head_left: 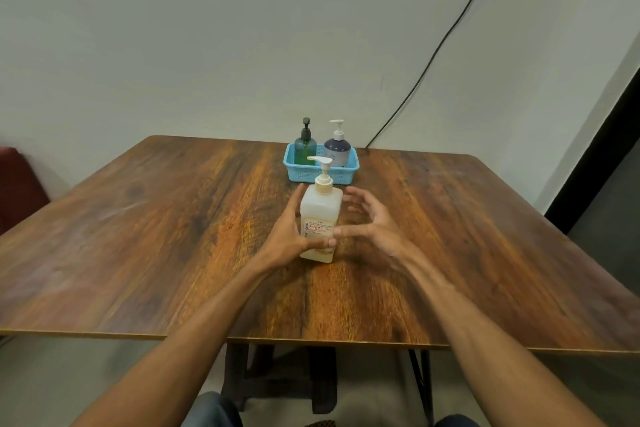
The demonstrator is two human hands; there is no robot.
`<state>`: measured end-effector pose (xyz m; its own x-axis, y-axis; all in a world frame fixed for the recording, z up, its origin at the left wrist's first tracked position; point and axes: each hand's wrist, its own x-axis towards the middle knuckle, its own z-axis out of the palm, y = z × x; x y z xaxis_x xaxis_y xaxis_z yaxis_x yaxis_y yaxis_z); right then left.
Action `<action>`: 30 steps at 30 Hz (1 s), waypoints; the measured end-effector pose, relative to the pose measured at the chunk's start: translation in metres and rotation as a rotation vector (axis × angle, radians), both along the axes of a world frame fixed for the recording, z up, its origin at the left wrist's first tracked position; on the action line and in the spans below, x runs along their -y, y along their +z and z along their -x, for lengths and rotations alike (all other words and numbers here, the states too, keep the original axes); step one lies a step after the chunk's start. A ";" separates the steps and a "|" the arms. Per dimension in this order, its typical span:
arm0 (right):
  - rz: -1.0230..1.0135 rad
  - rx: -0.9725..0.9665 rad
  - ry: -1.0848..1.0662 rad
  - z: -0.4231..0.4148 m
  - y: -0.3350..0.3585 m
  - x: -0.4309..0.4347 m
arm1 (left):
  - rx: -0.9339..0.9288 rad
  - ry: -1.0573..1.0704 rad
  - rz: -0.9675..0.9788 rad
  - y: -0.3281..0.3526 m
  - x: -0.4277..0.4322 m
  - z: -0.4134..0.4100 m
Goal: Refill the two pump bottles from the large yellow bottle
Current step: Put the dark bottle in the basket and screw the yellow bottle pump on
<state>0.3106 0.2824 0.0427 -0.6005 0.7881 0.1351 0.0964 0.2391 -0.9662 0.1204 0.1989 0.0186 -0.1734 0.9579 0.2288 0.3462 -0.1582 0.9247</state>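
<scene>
1. A brown wooden table fills the middle.
2. A small blue basket sits near the far edge of the table.
3. A thin black wire runs down the pale wall behind it.
4. Something red is at the left edge.
5. Dark table legs show underneath.

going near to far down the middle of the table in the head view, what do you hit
large bottle → basket, holding the green bottle and purple bottle side by side → cable on the wall behind
</scene>
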 end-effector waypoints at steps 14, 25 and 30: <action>-0.069 0.064 0.078 0.019 0.002 -0.097 | -0.122 -0.022 0.027 0.019 -0.091 0.021; 0.032 0.074 -0.062 -0.041 0.123 -0.202 | -0.109 -0.010 0.093 0.145 -0.214 -0.046; 0.089 0.106 -0.160 -0.102 0.148 -0.253 | -0.061 -0.081 0.168 0.171 -0.277 -0.106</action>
<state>0.4128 0.5351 0.1904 -0.4737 0.8807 0.0036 0.2290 0.1271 -0.9651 0.2267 0.4763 0.1899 -0.0852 0.9938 0.0720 0.3950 -0.0327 0.9181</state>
